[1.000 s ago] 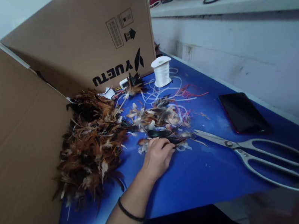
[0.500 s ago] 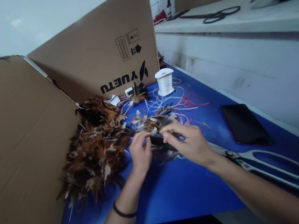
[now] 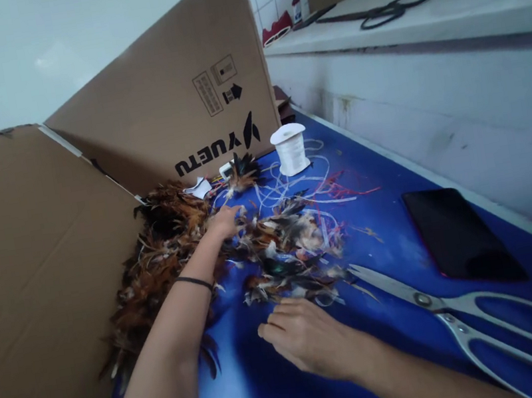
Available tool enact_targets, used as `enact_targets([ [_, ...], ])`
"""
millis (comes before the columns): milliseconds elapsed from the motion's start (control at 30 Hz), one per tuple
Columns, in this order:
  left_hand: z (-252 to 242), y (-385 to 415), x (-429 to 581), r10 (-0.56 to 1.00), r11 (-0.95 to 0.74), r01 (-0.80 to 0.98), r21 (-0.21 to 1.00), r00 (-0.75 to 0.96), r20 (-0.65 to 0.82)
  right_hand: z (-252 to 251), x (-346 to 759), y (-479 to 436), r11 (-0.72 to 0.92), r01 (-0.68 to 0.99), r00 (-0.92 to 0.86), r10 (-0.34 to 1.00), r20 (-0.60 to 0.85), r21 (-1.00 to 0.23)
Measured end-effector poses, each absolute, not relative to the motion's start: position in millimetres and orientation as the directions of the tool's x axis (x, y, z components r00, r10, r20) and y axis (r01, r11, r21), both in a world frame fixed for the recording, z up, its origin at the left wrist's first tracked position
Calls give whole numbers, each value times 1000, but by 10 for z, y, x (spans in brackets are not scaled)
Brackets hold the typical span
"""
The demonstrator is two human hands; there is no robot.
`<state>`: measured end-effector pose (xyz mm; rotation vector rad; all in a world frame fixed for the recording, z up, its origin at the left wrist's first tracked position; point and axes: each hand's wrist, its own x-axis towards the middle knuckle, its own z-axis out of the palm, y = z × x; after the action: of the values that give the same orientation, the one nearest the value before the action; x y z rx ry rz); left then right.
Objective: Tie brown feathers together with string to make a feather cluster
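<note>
My left hand (image 3: 224, 222) reaches forward to the feather pile, one finger stretched out; its other fingers are partly hidden. Brown and black feathers (image 3: 166, 241) are heaped beside it, along the cardboard. My right hand (image 3: 305, 337) hovers low over the near part of the table, its fingers curled closed; whatever they may hold is hidden. Just beyond it lies a smaller spread of mixed feathers (image 3: 283, 243), dark, brown and whitish. Large metal scissors (image 3: 423, 300) lie to its right, blades pointing toward these feathers.
A white ribbon spool (image 3: 291, 151) stands at the back, loose ribbon and red threads (image 3: 339, 184) around it. A dark phone (image 3: 461, 235) lies on the blue table (image 3: 370, 189). Tall cardboard (image 3: 145, 110) walls the left and back. Black scissors (image 3: 392, 7) rest on the ledge.
My hands have parted. The left has moved forward and left from the smaller feather spread to the big pile; the right has drawn back toward me with its fingers curled.
</note>
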<state>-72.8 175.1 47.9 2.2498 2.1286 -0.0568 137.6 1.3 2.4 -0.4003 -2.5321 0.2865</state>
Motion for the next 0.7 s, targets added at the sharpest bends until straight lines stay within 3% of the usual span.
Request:
enact_targets([
  [167,356,2013,-678,979,-126,989,-72,113,-168,49,1374,-56,941,231,-850,319,420,-247],
  [433,260,2225,-580,985,-78,994,-81,64,-157,10,1328,-133,955,167,-874,259,411,-246],
  [567,300,2175,-484,992,-33,999,21,35,-123,16,1321,-104,951,168,-881,263,392,-260],
  [700,339,2037,-354,994,-23,974,223,46,-96,30,1319,-77,945,189,-877,285,388,-266],
])
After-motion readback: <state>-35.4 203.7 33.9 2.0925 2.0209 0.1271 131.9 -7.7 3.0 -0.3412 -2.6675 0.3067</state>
